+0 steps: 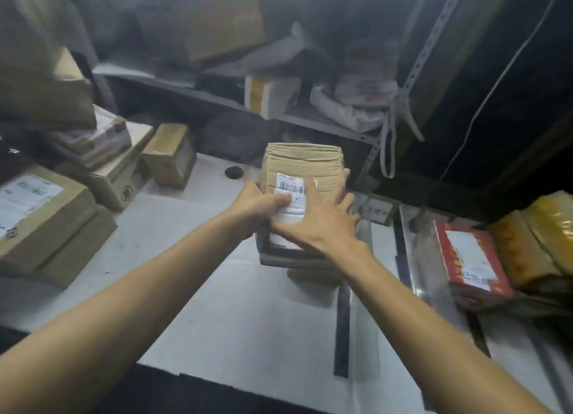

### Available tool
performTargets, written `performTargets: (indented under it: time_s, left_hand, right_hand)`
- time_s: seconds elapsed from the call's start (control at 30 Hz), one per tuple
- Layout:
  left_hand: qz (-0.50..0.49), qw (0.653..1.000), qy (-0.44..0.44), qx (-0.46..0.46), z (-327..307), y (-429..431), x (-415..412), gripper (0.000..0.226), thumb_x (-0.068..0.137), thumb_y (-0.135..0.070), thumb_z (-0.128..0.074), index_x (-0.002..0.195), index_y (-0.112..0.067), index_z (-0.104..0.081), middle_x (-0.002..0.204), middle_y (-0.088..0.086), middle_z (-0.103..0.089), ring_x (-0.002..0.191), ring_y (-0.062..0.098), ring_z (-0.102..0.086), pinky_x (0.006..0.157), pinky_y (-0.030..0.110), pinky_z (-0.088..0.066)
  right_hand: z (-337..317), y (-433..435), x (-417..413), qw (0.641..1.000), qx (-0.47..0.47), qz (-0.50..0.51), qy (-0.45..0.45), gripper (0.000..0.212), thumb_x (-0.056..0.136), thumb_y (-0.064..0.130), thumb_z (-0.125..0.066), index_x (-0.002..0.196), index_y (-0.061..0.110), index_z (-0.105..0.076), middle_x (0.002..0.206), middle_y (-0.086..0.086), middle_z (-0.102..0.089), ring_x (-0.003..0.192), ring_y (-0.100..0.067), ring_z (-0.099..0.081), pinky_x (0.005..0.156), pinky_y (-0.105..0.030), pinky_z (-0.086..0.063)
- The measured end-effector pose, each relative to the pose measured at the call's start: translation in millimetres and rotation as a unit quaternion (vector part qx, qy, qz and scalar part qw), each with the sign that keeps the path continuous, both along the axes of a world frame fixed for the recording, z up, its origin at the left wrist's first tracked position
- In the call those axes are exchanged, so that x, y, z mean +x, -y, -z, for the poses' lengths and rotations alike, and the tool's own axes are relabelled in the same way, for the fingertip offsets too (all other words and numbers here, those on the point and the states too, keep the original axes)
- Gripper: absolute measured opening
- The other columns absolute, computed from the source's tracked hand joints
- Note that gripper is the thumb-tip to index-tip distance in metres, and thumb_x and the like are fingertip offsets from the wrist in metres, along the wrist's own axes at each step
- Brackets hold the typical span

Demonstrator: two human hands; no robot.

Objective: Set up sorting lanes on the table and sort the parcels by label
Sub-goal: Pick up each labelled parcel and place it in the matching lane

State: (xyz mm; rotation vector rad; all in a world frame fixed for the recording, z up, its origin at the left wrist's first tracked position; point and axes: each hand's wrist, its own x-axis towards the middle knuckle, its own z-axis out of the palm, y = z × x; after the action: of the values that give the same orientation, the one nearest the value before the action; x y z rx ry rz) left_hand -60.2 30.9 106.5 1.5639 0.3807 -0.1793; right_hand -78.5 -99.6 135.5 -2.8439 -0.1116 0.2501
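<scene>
A brown cardboard parcel [302, 162] with a white barcode label [290, 188] rests on top of a small stack of parcels [294, 260] in the middle of the white table [223, 314]. My left hand [259, 201] grips the parcel's left edge, thumb on the label. My right hand [322, 215] lies across the label and the parcel's right side with fingers spread. Black tape strips [342, 330] on the table mark lanes to the right of the stack.
Labelled cardboard boxes [40, 215] are piled at the left, with a small box [170, 154] behind them. A red parcel [471, 263] and yellow-taped parcels [536, 240] lie at the right. A metal shelf [279, 116] with bags and boxes stands behind the table.
</scene>
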Motion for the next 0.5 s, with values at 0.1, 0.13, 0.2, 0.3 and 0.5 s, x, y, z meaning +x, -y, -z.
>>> performTargets:
  time_s: [0.1,0.13,0.2,0.3,0.5]
  left_hand:
    - [0.026,0.999,-0.026,0.015,13.7,28.8,28.6,0.027,0.086,-0.005,-0.07,0.112,-0.004,-0.064,0.103,0.01,-0.072,0.076,0.015,-0.069,0.06,0.022,-0.055]
    - [0.038,0.999,-0.031,0.021,19.9,37.7,38.3,0.028,0.086,-0.005,-0.07,0.113,-0.004,-0.064,0.103,0.011,-0.072,0.077,0.016,-0.07,0.059,0.022,-0.055]
    - [0.064,0.997,-0.039,0.032,34.1,51.7,56.8,0.022,0.086,-0.005,-0.069,0.108,-0.007,-0.067,0.102,0.009,-0.073,0.075,0.013,-0.069,0.056,0.019,-0.055]
    - [0.089,0.992,-0.061,0.071,54.3,63.2,81.0,0.012,0.083,-0.021,-0.073,0.092,-0.023,-0.064,0.097,0.002,-0.071,0.077,0.013,-0.069,0.06,0.024,-0.058]
    - [0.184,0.968,-0.091,0.148,66.1,50.4,99.0,0.064,0.071,-0.053,-0.072,0.121,-0.016,-0.056,0.108,0.005,-0.069,0.086,0.02,-0.07,0.052,0.029,-0.054]
  right_hand:
    - [14.7,20.9,19.0,0.999,-0.024,0.019,-0.021,0.117,0.07,0.081,-0.06,0.159,0.033,0.0,0.16,-0.019,0.03,0.142,-0.051,-0.01,0.113,-0.062,-0.021]
    - [20.8,27.5,27.9,0.999,-0.029,0.029,-0.026,0.116,0.072,0.08,-0.06,0.159,0.032,0.0,0.16,-0.018,0.029,0.142,-0.051,-0.012,0.113,-0.061,-0.022]
    - [35.2,39.5,46.6,0.998,-0.034,0.048,-0.036,0.114,0.073,0.079,-0.061,0.158,0.031,-0.003,0.161,-0.017,0.027,0.142,-0.051,-0.013,0.114,-0.06,-0.025]
    - [58.5,53.2,74.3,0.994,-0.03,0.068,-0.084,0.112,0.075,0.077,-0.062,0.158,0.033,-0.001,0.16,-0.016,0.028,0.144,-0.051,-0.01,0.115,-0.061,-0.027]
    - [69.6,54.6,90.4,0.987,-0.036,0.055,-0.145,0.115,0.073,0.083,-0.055,0.159,0.033,0.003,0.161,-0.016,0.027,0.144,-0.055,-0.001,0.112,-0.067,-0.02]
